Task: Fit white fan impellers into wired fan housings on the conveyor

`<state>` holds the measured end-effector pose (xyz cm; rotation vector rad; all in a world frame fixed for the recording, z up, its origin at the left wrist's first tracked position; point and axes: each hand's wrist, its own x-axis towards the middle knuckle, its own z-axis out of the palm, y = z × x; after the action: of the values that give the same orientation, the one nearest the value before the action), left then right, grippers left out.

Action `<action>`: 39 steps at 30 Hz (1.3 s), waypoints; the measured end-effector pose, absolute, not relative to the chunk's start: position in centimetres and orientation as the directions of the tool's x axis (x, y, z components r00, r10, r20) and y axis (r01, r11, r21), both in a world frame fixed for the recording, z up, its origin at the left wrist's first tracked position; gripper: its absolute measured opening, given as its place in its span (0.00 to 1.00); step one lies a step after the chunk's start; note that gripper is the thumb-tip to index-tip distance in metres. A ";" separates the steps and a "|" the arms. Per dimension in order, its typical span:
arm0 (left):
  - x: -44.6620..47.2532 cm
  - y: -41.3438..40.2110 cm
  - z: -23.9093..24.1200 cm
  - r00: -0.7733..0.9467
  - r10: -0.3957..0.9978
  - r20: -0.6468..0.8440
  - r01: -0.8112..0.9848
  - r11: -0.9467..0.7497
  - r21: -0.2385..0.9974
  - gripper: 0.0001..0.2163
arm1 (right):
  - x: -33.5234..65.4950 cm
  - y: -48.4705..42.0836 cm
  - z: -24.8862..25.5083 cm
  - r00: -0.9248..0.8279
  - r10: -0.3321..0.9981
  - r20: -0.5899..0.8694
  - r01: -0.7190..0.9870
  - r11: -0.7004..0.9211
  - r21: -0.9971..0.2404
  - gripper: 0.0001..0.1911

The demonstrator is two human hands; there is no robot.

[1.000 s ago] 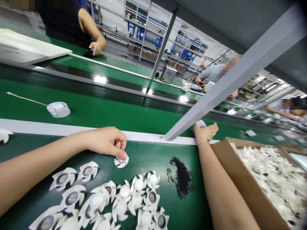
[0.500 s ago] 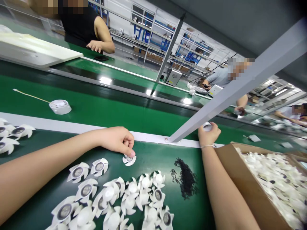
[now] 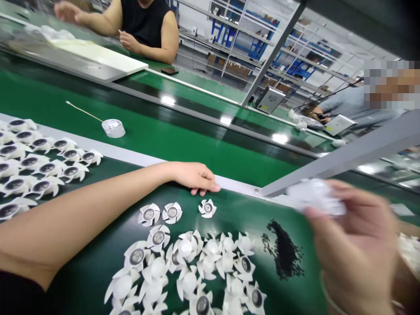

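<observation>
Presently, the green worktop (image 3: 78, 280) carries the loose parts, with a green belt (image 3: 183, 144) running past its far edge. The right hand (image 3: 356, 236) is raised above the worktop, fingers gripping a white part (image 3: 313, 196); motion blur hides its details. The step in hand appears to be carrying or positioning this part, so the next move calls for a secure grip and a checked orientation. The left hand (image 3: 197, 178) is at the worktop's far edge, fingers partly curled; no object shows between them, and full closure cannot be determined. White impellers (image 3: 187, 247) lie partly overlapped in a near cluster. A single impeller (image 3: 208, 208) sits apart, ring side up, near the left fingers but ungripped; picking it up would call for a light pinch. Small black pieces (image 3: 285, 253) form a pile to the right.
</observation>
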<state>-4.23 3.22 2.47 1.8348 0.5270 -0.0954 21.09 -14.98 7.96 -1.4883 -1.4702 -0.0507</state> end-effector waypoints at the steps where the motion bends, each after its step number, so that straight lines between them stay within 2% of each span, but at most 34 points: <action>1: -4.3 3.4 2.4 0.897 0.308 -0.318 0.391 -0.214 0.895 0.23 | 19.3 -14.8 7.3 0.195 0.806 0.559 0.688 0.294 -0.663 0.14; 3: -4.4 3.7 2.3 0.902 0.300 -0.309 0.375 -0.192 0.907 0.25 | 16.9 -14.3 5.8 0.014 0.896 0.444 0.586 0.352 -0.730 0.09; 6: -4.7 4.1 2.4 0.920 0.263 -0.290 0.343 -0.187 0.920 0.24 | 15.1 -13.5 3.8 -0.178 0.900 0.398 0.645 0.412 -0.644 0.08; 11: -4.8 4.1 2.5 0.935 0.201 -0.292 0.337 -0.250 0.908 0.21 | 13.9 -13.2 2.1 -0.312 0.859 0.407 0.716 0.494 -0.493 0.07; 13: -4.7 4.1 2.6 0.926 0.210 -0.314 0.364 -0.273 0.891 0.22 | 13.7 -13.0 1.6 -0.308 0.863 0.401 0.735 0.484 -0.475 0.09; 21: -4.4 4.1 3.3 0.857 0.257 -0.446 0.507 -0.271 0.818 0.24 | 13.8 -12.3 1.0 -0.282 0.880 0.382 0.715 0.458 -0.528 0.07; 24: -4.9 3.0 5.0 0.830 0.311 -0.463 0.557 -0.412 0.721 0.19 | 14.5 -12.5 0.8 -0.320 0.881 0.349 0.698 0.468 -0.543 0.07; 26: -5.1 1.7 6.7 0.789 0.371 -0.490 0.611 -0.561 0.558 0.19 | 15.4 -12.6 0.7 -0.328 0.880 0.343 0.735 0.466 -0.493 0.08; 28: -5.2 0.1 8.3 0.750 0.441 -0.492 0.646 -0.648 0.403 0.19 | 16.7 -12.5 0.8 -0.263 0.879 0.397 0.830 0.416 -0.372 0.13; 30: -4.9 -1.8 9.4 0.765 0.460 -0.451 0.628 -0.689 0.362 0.18 | 18.5 -12.4 1.5 -0.159 0.865 0.476 0.910 0.315 -0.270 0.21; 32: -4.2 -3.6 9.7 0.827 0.434 -0.357 0.555 -0.732 0.396 0.17 | 20.8 -12.5 2.6 -0.050 0.867 0.497 0.942 0.206 -0.265 0.23; 34: -3.4 -5.2 9.2 0.884 0.357 -0.303 0.460 -0.780 0.424 0.17 | 23.0 -12.9 3.9 0.024 0.922 0.387 0.943 0.107 -0.314 0.16; 36: -2.7 -6.3 8.5 0.895 0.274 -0.352 0.414 -0.803 0.428 0.16 | 24.7 -13.5 4.8 0.022 0.990 0.142 0.939 0.028 -0.344 0.11; 39: -2.2 -6.7 7.5 0.884 0.210 -0.417 0.410 -0.778 0.476 0.15 | 25.8 -14.2 5.4 -0.040 0.976 -0.212 0.940 -0.036 -0.339 0.11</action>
<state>-2.18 -6.69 7.49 2.4757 0.4465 -0.4619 25.78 -14.22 5.42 -2.1115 -2.1158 0.6085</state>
